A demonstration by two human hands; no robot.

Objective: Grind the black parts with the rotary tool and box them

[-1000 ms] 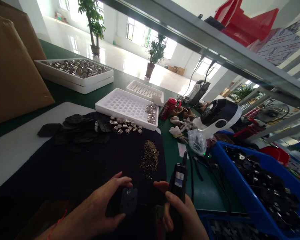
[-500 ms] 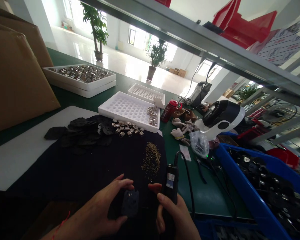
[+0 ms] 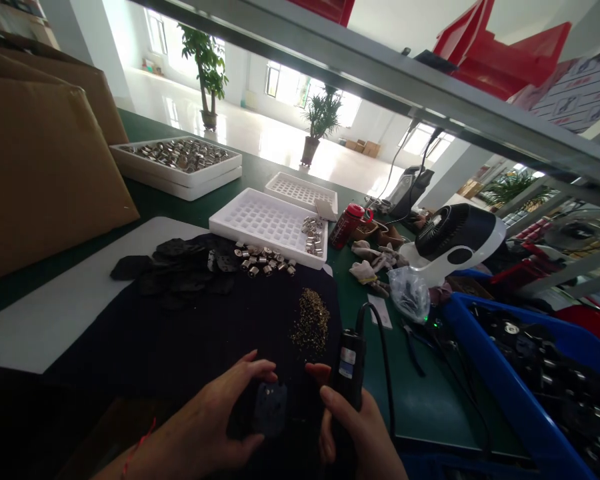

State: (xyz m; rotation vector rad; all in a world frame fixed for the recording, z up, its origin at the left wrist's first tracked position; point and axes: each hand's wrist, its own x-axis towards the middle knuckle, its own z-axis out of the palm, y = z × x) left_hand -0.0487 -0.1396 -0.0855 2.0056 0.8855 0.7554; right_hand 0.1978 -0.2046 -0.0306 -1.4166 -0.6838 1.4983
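Note:
Between the thumb and fingers of my left hand [image 3: 230,410] is a small dark plate-like part [image 3: 270,408] with a few shiny specks near its top edge. My right hand [image 3: 355,427] is wrapped round a black corded power screwdriver [image 3: 350,367], held upright; its lower end is too dark to make out. Just beyond my hands, a scatter of tiny brass-coloured screws [image 3: 311,321] lies on the dark mat [image 3: 220,353]. Farther off sit a heap of flat black plates [image 3: 180,267] and a cluster of small silver motors [image 3: 265,260].
White gridded trays [image 3: 245,223] stand behind the motors, and another tray [image 3: 195,183] is full of motors. To the right are a red bottle [image 3: 347,225], a fan [image 3: 460,240], pliers [image 3: 414,350] and a blue bin [image 3: 480,347] of black parts. Cardboard [image 3: 50,167] stands left; a shelf crosses overhead.
The whole view has shifted slightly, so the scene sits a little farther right and lower. Both hands keep their hold on the dark part and the screwdriver.

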